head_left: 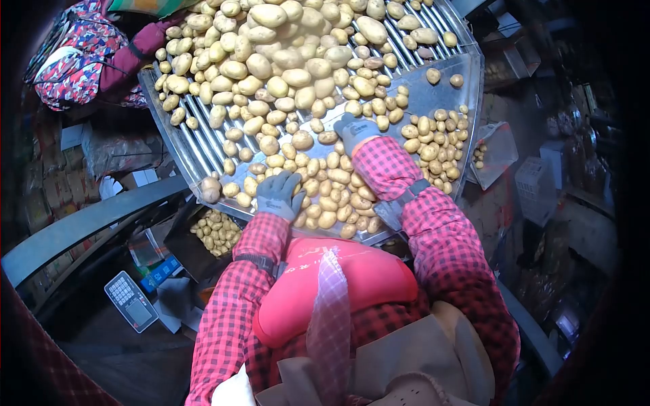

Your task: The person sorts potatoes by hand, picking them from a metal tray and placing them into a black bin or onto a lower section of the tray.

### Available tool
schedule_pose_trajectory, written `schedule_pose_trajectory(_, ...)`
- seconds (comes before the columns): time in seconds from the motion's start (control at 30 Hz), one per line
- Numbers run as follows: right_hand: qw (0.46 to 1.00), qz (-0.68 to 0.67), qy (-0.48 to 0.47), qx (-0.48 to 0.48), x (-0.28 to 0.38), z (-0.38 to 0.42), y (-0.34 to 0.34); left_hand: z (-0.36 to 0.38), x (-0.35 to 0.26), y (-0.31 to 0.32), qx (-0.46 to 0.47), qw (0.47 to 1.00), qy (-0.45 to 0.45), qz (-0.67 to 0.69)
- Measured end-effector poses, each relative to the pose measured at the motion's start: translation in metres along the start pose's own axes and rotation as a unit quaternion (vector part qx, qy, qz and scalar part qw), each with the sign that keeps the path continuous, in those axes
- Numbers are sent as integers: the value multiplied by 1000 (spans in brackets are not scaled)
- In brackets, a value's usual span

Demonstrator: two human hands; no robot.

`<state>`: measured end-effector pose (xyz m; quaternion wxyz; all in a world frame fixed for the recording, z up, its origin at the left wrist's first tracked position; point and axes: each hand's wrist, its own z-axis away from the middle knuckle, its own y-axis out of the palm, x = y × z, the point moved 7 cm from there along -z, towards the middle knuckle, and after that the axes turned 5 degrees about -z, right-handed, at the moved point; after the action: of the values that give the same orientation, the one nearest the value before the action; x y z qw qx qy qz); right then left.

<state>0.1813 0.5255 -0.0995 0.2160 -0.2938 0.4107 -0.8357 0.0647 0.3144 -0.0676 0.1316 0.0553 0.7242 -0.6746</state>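
Potatoes (325, 183) lie heaped on a metal roller table (196, 152), thick from the far end down to the near rim, thinner at the right, where bare metal shows.

Left hand (279, 196), grey glove: palm down on the potatoes close to the near rim, fingers spread and loose, closed on nothing. Potatoes touch the fingertips ahead and on both sides. Forearm in a red checked sleeve (237, 284) rises steeply from the body, wrist about level.

Right hand (353, 130), grey glove: reached farther up the table, back of the hand showing, fingers curled down into the pile. Cannot tell whether they grip a potato. Forearm crosses the near rim at a slant; elbow bent, well to the right.

Edges: the near rim sits just behind the left fingers. Left of them the rollers show between scattered potatoes up to the left rim. Right of the right fingers lies a bare patch, then a cluster of small potatoes against the right rim.

Below the left rim, a dark crate (215, 233) holds potatoes. A scale (131, 302) lies lower left. Another person's patterned sleeve (81, 61) shows at the far left corner.
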Motion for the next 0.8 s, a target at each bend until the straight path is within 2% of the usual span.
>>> schedule_pose_trajectory(0.1, 985, -138, 5, -100, -39, 29, 7, 1, 1, 2, 6, 1000, -9, 8)
schedule_pose_trajectory(0.2, 922, -356, 41, -145, -74, 55, 6, 3, 2, 5, 22, 1000, -22, 2)
schedule_pose_trajectory(0.27, 809, -573, 78, -108, -85, 71, 15, 2, 1, 5, 29, 999, -24, -1)
schedule_pose_trajectory(0.33, 640, -759, 76, -86, -90, 79, 32, 1, 1, 4, 37, 999, -25, 4)
schedule_pose_trajectory(0.47, 472, -877, 47, -76, -50, 97, 36, -2, -3, -5, 14, 999, -27, 29)
schedule_pose_trajectory(0.5, 489, -870, 39, -39, -41, 96, 43, -7, -7, -14, -30, 999, -4, 13)
schedule_pose_trajectory(0.53, 475, -879, 21, -16, -31, 96, 45, -11, -3, -10, 23, 999, -28, 35)
schedule_pose_trajectory(0.6, 446, -894, -9, 32, -7, 99, 45, -22, -2, -11, 42, 979, -119, 159)
schedule_pose_trajectory(0.63, 473, -879, -25, 61, -1, 96, 50, -33, -18, -24, 85, 955, -144, 245)
schedule_pose_trajectory(0.67, 490, -870, 1, 58, 12, 102, 43, -42, -35, -33, 125, 920, -168, 330)
schedule_pose_trajectory(0.7, 507, -860, 26, 54, 31, 112, 26, -45, -48, -36, 73, 938, -91, 328)
schedule_pose_trajectory(0.73, 525, -848, 50, 48, 41, 117, 18, -48, -58, -39, 72, 934, -78, 342)
schedule_pose_trajectory(0.77, 557, -830, 22, 22, 46, 113, 18, -45, -59, -30, 95, 904, -108, 402)
schedule_pose_trajectory(0.8, 581, -811, 61, 28, 43, 116, 26, -41, -58, -20, 117, 870, -135, 460)
